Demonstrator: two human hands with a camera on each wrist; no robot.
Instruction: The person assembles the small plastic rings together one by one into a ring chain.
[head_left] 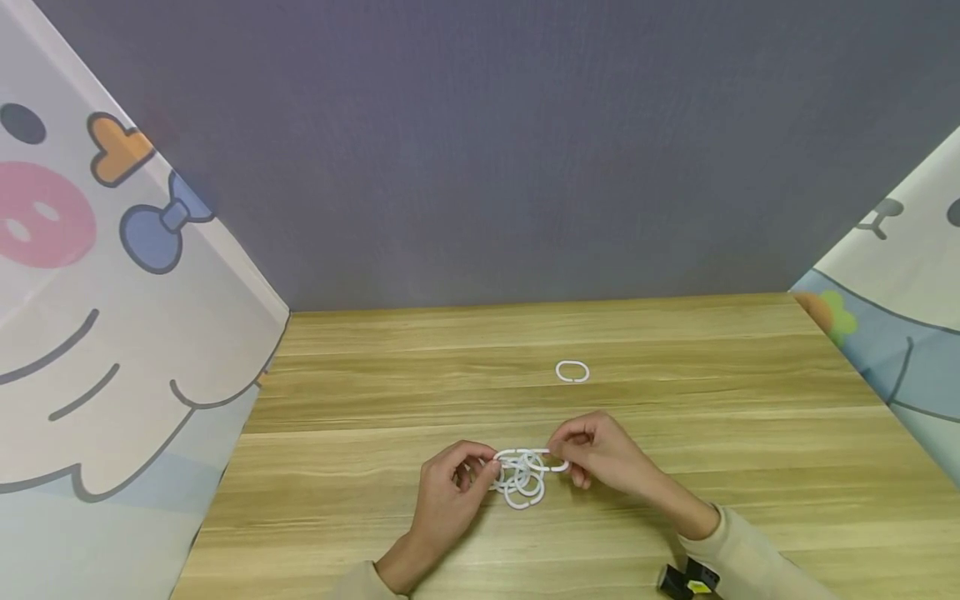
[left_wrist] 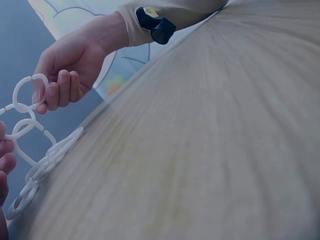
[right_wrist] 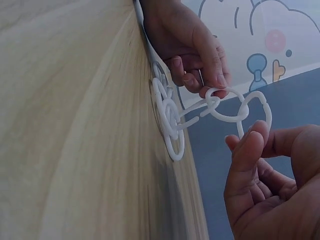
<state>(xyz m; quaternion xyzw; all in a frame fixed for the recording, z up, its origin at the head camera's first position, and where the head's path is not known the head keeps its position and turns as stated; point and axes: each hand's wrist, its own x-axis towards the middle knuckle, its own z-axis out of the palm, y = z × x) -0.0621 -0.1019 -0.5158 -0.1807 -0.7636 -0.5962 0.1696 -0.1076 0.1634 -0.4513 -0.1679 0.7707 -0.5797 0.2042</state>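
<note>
A chain of white oval plastic links, each with a small gap in its side, lies bunched between the two hands. My left hand pinches one link between thumb and forefinger at the left of the bunch. At the right end my right hand pinches the end link, which is hooked through the left hand's link. Both held links are lifted off the table, while the other links hang down and rest on it in a heap. In the left wrist view only the left fingertips show.
One loose white link lies apart, farther back on the wooden table. A grey panel rises behind the table, with cartoon-printed panels on both sides. A small black device is on the right sleeve.
</note>
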